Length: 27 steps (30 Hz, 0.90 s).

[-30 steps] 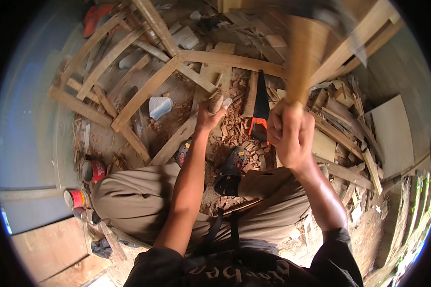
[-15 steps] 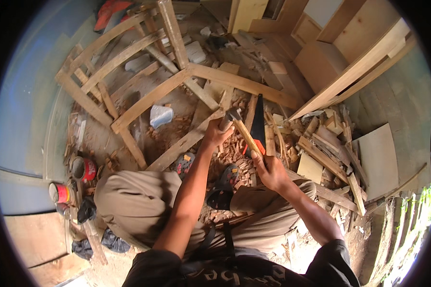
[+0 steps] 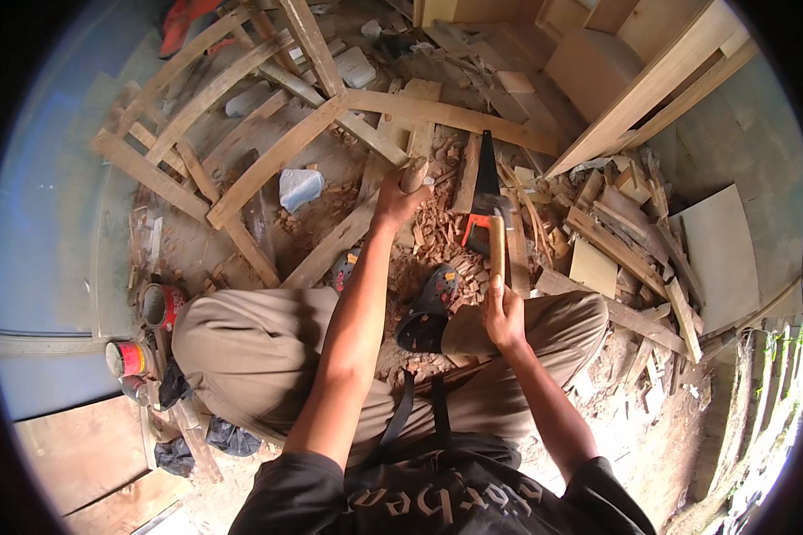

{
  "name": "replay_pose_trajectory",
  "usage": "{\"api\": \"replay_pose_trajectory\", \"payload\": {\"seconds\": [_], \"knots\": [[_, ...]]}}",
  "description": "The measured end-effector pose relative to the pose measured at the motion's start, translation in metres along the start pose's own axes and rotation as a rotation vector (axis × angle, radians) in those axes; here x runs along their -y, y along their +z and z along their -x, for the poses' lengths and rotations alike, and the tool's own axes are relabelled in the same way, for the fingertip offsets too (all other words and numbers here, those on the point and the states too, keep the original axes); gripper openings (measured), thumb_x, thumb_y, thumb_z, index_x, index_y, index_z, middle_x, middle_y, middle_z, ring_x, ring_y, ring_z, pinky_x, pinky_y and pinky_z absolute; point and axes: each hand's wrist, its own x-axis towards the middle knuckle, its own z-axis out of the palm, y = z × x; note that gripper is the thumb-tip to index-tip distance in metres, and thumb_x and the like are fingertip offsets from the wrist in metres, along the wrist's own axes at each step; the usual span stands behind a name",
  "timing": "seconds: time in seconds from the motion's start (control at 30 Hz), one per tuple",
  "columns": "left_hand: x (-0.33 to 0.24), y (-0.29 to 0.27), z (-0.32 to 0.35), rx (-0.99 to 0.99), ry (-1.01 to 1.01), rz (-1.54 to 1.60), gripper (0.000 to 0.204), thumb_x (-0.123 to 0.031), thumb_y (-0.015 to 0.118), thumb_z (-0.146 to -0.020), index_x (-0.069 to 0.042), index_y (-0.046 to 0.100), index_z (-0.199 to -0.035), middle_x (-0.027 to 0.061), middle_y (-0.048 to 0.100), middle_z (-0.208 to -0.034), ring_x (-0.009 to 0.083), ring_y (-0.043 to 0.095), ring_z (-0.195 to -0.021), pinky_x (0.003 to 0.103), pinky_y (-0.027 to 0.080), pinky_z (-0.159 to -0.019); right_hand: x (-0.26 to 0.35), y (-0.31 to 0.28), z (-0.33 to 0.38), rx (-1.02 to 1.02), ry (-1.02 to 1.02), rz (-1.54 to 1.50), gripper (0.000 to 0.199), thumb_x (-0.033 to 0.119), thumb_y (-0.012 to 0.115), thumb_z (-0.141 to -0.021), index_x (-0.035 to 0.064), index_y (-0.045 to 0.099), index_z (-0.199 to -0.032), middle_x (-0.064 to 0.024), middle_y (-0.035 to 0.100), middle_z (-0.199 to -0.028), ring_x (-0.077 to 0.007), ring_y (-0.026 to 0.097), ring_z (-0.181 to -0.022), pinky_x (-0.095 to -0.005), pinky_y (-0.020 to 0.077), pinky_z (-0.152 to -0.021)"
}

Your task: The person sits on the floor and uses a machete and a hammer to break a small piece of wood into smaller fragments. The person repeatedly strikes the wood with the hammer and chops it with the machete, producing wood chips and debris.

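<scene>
My left hand (image 3: pixel 396 201) is closed round a short, rounded wooden piece (image 3: pixel 413 175) that looks like a tool handle; its lower part is hidden by my fingers. This fist rests by the end of a wooden beam (image 3: pixel 332 247). My right hand (image 3: pixel 505 316) grips a hammer (image 3: pixel 498 250) by the lower end of its pale wooden handle. The hammer stands nearly upright in the picture, its blurred head apart from the left hand. Behind that head lies a handsaw (image 3: pixel 486 165) with a dark blade and an orange and black grip.
A wooden frame (image 3: pixel 277 163) with curved rails spreads ahead and to the left. Wood chips (image 3: pixel 443 234) cover the floor between my feet. Scrap wood (image 3: pixel 629 245) is heaped at right, below leaning panels (image 3: pixel 651 94). Red cans (image 3: pixel 161 306) stand at left, and a pale blue-white block (image 3: pixel 301 189) lies within the frame.
The hammer has swung away from the wooden piece in my left hand, toward the right and back. My left hand keeps its grip. The whole view has shifted slightly.
</scene>
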Motion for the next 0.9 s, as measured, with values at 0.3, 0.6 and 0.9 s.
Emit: {"api": "replay_pose_trajectory", "payload": {"seconds": [0.3, 0.6, 0.9], "knots": [[0.014, -0.019, -0.011, -0.077, -0.066, 0.201, 0.013, -0.012, 0.074, -0.076, -0.002, 0.067, -0.083, -0.0029, 0.058, -0.067, 0.0096, 0.051, -0.058, 0.027, 0.040, -0.056, -0.043, -0.008, 0.013, -0.134, 0.355, -0.213, 0.056, 0.058, 0.043, -0.103, 0.0099, 0.044, -0.076, 0.0006, 0.040, -0.059, -0.0119, 0.037, -0.042, -0.0292, 0.0336, -0.036], [0.024, -0.055, -0.022, -0.164, -0.108, 0.353, 0.017, -0.008, 0.073, -0.076, -0.004, 0.057, -0.072, 0.0057, 0.057, -0.063, 0.0152, 0.054, -0.056, 0.030, 0.044, -0.055, -0.030, -0.017, 0.004, -0.135, 0.492, -0.403, 0.057, 0.062, 0.043, -0.102, 0.0112, 0.040, -0.076, 0.0015, 0.036, -0.060, -0.0112, 0.034, -0.043, -0.0291, 0.0310, -0.037], [0.043, -0.087, -0.044, -0.201, -0.155, 0.582, 0.017, -0.004, 0.067, -0.079, -0.005, 0.051, -0.086, 0.0029, 0.047, -0.062, 0.0171, 0.049, -0.056, 0.036, 0.048, -0.066, -0.049, -0.006, -0.003, -0.063, 0.537, -0.227, 0.064, 0.068, 0.043, -0.099, 0.0090, 0.042, -0.073, -0.0020, 0.042, -0.059, -0.0132, 0.038, -0.042, -0.0309, 0.0349, -0.038]]}}
